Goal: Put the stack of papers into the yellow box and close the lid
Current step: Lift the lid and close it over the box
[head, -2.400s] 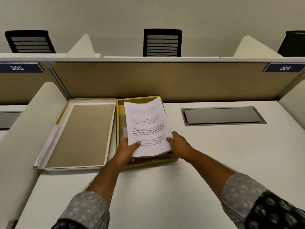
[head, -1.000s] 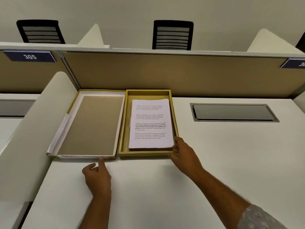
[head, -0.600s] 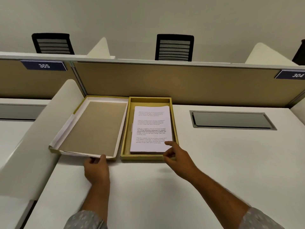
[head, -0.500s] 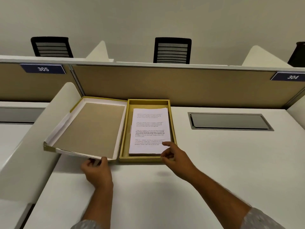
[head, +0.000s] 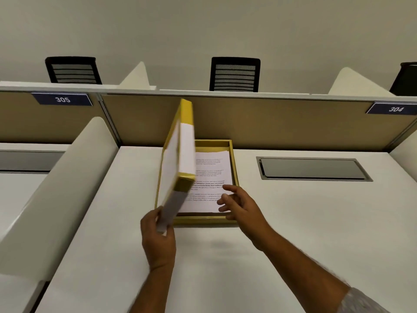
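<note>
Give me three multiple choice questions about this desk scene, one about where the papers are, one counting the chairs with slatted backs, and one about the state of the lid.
1. Where is the stack of papers?
A. Inside the yellow box
B. On the bare desk
C. In the right hand

2. How many slatted chair backs show behind the partition?
A. One
B. Two
C. Four

3. What state is the lid in?
A. Flat on the desk
B. Shut on the box
C. Raised on edge, held by the left hand

Answers: 1 A, the sheets lie within the box walls. 2 B, one at left, one at centre. 3 C, the lid stands nearly upright beside the box, its near end gripped.
</note>
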